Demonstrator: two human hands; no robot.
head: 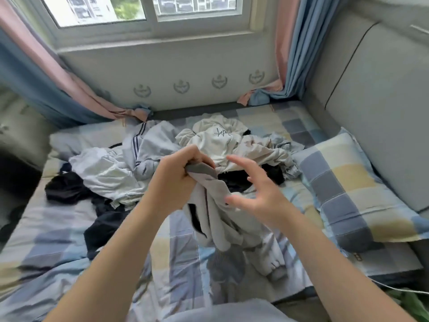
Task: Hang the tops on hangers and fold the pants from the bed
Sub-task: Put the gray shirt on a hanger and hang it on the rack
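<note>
A heap of pale and dark crumpled clothes (209, 145) lies left of the blue-and-yellow checked pillow (348, 194). Nearer me hangs a light grey cuffed jersey garment (222, 219) (pants, I think), bunched in my left hand (178, 180). My right hand (260, 194) is spread and holds nothing. Gripped so unevenly, the garment could twist or slip.

The left hand (176, 180) grips a bunched edge of a grey garment (222, 219), which hangs down from the fist with its lower end lying on the checked bed (58, 228) near the front edge. The right hand (262, 194) hovers just beside it, fingers spread and holding nothing. Behind them a heap of clothes lies mid-bed, with a white printed top (216, 140) towards the far edge, a dark garment (67, 187) towards the left edge and a checked pillow (348, 189) along the right edge.
</note>
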